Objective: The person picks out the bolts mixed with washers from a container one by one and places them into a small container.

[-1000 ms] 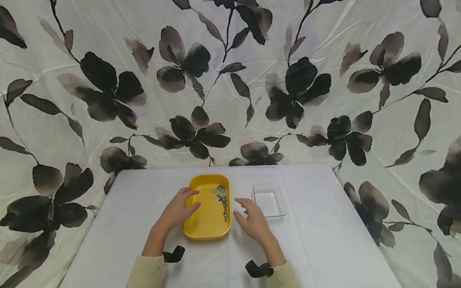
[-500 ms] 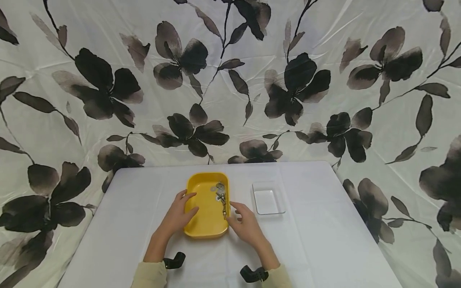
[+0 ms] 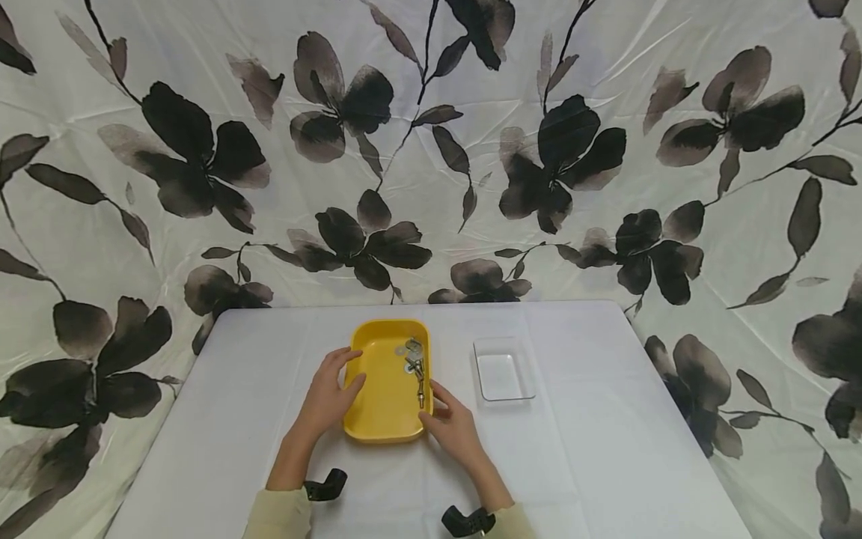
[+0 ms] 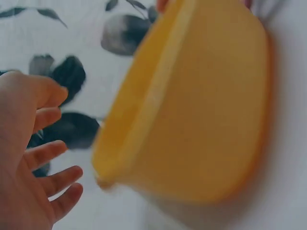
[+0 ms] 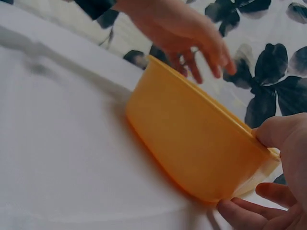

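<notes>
A yellow tray point(image 3: 380, 404) stands on the white table, with metal bolts point(image 3: 419, 378) and flat washers point(image 3: 408, 352) lying along its right side. On its near right corner my right hand point(image 3: 458, 430) grips the rim. The right wrist view shows that thumb point(image 5: 276, 132) on top of the rim and the fingers point(image 5: 244, 213) low on the outer wall. My left hand point(image 3: 328, 397) hovers at the left edge with fingers spread. In the left wrist view, a gap separates those fingers point(image 4: 60, 179) from the tray wall point(image 4: 206, 105).
To the right of the yellow tray sits a small clear square dish point(image 3: 505, 370). The white table point(image 3: 606, 449) ends at a back edge against a floral cloth point(image 3: 471, 150). A black camera mount is worn on each wrist.
My right hand has moved left from beside the tray and now grips its right rim. My left hand stays by the left edge with little movement.
</notes>
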A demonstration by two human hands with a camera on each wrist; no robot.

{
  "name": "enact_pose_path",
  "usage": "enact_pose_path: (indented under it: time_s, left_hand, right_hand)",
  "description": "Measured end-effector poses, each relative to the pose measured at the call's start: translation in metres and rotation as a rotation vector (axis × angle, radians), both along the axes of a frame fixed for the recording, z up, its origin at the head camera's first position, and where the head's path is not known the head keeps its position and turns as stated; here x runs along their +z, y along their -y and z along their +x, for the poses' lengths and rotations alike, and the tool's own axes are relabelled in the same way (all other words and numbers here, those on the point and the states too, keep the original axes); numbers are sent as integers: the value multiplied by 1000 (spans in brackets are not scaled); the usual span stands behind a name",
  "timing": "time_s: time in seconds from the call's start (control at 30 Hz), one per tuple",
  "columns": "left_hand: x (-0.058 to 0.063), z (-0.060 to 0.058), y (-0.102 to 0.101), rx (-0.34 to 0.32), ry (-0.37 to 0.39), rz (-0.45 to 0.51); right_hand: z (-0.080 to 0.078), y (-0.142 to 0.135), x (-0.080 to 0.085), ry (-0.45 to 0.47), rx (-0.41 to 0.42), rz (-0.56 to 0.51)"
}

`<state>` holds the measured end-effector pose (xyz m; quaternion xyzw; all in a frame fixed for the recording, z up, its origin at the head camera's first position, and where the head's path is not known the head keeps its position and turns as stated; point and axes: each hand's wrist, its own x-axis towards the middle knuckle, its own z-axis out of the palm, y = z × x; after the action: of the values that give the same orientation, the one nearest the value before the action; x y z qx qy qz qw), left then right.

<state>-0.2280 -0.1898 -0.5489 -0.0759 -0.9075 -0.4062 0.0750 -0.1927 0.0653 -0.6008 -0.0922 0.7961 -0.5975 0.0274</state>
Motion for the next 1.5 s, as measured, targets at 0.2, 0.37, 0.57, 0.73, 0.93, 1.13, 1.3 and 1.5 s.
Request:
enact_pose_path:
  time_s: [0.2,0.37,0.57,0.73,0.93,1.13,1.3,1.5]
  left_hand:
    - [35,-15,-17,-11,-21,22]
    - [52,-38,-34,-72,38,17]
    - [48,-70,-60,-109,139,-3]
    - [38,-95,-76,-121,182,-55]
    - [15,-109,-77,-101,268,-120]
    - [-10,-118,-80,-66,291,-125]
    - [-31,-124,-82,-61,268,-125]
    - [-34,-124,-84,-66,223,-201]
  right_hand:
    - [-2,3,-2,14,-25,-29]
    - [-3,3,-5,6,-40,-26]
    - [2,0,-7,48,-47,-18]
    - [0,0,-6,51,-55,-2]
    - [0,3,-5,71,-29,13]
    - [1,2,-7,67,-30,-10]
    - [1,-1,-7,72,-20,-12]
    - [1,-1,-2,57,-17,-16]
